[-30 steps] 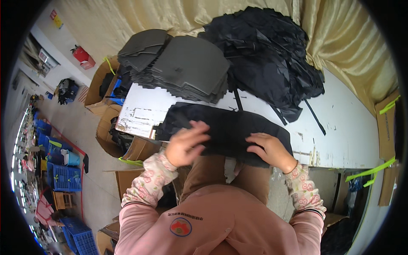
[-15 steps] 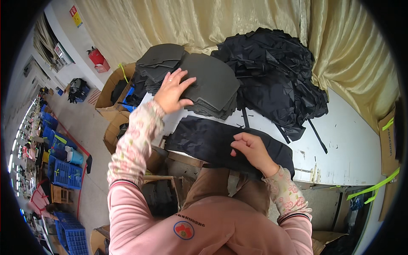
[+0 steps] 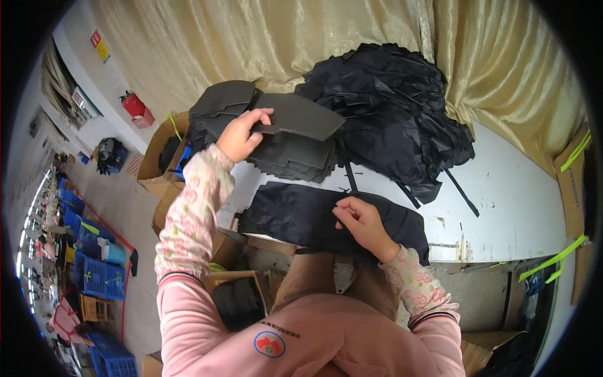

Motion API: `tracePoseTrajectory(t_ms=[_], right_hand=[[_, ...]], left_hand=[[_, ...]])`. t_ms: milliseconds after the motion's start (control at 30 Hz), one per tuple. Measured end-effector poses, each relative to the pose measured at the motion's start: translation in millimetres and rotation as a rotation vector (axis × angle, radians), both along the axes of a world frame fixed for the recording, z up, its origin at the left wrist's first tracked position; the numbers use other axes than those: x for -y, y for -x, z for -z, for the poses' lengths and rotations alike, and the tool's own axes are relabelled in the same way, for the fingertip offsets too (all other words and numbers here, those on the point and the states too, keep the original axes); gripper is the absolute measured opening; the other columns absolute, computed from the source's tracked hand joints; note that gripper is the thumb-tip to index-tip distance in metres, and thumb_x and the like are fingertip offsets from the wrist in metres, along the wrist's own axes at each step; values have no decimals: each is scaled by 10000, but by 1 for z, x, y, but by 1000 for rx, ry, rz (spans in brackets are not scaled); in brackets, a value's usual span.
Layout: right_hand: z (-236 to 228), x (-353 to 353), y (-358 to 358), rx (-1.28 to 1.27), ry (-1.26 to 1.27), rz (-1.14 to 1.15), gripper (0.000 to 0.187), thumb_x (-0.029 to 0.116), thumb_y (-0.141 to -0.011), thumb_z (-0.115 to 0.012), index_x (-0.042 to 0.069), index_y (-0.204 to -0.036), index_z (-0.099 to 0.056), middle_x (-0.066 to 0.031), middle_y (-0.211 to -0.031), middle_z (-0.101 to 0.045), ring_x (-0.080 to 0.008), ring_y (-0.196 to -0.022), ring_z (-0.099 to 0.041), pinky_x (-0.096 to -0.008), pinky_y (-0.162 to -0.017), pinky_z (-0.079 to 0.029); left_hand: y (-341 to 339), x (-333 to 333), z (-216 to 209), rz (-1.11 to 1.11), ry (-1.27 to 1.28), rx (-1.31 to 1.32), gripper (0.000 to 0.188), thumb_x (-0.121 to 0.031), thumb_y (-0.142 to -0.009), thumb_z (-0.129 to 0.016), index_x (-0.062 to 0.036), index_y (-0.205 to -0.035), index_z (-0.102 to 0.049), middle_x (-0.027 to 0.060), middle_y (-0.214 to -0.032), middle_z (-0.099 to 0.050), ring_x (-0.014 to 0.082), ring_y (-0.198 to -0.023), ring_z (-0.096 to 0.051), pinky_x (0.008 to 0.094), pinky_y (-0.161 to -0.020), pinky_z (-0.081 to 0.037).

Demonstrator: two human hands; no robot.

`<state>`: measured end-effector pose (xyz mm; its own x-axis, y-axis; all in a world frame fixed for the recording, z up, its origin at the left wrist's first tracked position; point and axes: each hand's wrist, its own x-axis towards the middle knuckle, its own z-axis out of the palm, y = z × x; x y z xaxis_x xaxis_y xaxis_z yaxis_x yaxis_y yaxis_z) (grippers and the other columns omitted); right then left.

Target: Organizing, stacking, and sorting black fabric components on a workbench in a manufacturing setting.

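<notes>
At the stack of dark grey foam sheets (image 3: 286,157), my left hand (image 3: 242,135) has its fingers bent over the edge of the top foam sheet (image 3: 301,116). That sheet is tilted, its near edge raised off the pile. A flat black fabric piece (image 3: 286,207) lies along the table's near edge. Just over it is my right hand (image 3: 363,225), fingers curled in toward the thumb, with nothing visible between them. Whether this hand touches the cloth is unclear.
A large heap of black fabric pieces (image 3: 389,113) with loose straps covers the back of the white table (image 3: 502,188). More foam sheets (image 3: 223,100) are piled at the left. Cardboard boxes (image 3: 157,160) stand beside the table, and a gold curtain (image 3: 251,38) hangs behind.
My left hand has gone from spread fingers over the stack to gripping the top foam sheet, whose near edge has risen. The right hand stays over the black fabric, fingers curled.
</notes>
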<state>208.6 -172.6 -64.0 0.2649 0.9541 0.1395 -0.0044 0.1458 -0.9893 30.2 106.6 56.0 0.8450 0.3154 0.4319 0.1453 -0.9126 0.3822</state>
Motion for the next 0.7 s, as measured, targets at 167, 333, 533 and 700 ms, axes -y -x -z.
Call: tracePoseTrajectory(t_ms=[167,333,533,700], right_hand=[[-30,-7,6,176,-280,236,70,42,-850,-646,-18,-864,-613,-45,-733,-633,-86,-681,-589,-230,-618,-453],[-50,-9,9,333,-412,365,54,15,-795,-659,19,-836,-624,-53,-717,-634,-149,-623,-580,-266,-615,-448],[-40,4,5,55,-263,262,90,11,-789,-652,-5,-873,-625,-42,-718,-627,-80,-644,-580,-234,-562,-444],[-43,11,2,193,-238,331,82,26,-797,-646,16,-877,-632,-59,-752,-638,-127,-645,-586,-267,-589,-449]], left_hand=[[-19,112,21,67,727,525,271,22,-900,-506,20,-1169,-539,83,-1182,-613,145,-1117,-547,289,-982,-403],[-28,165,57,146,876,476,324,-13,-916,-527,22,-1238,-513,97,-1213,-590,169,-1132,-534,311,-1000,-389],[-38,186,60,251,457,345,484,111,-844,-402,23,-1315,-466,170,-1290,-556,242,-1216,-530,334,-1036,-381],[-37,182,71,167,620,433,572,167,-757,-411,15,-1302,-502,187,-1286,-558,300,-1216,-533,346,-1048,-377]])
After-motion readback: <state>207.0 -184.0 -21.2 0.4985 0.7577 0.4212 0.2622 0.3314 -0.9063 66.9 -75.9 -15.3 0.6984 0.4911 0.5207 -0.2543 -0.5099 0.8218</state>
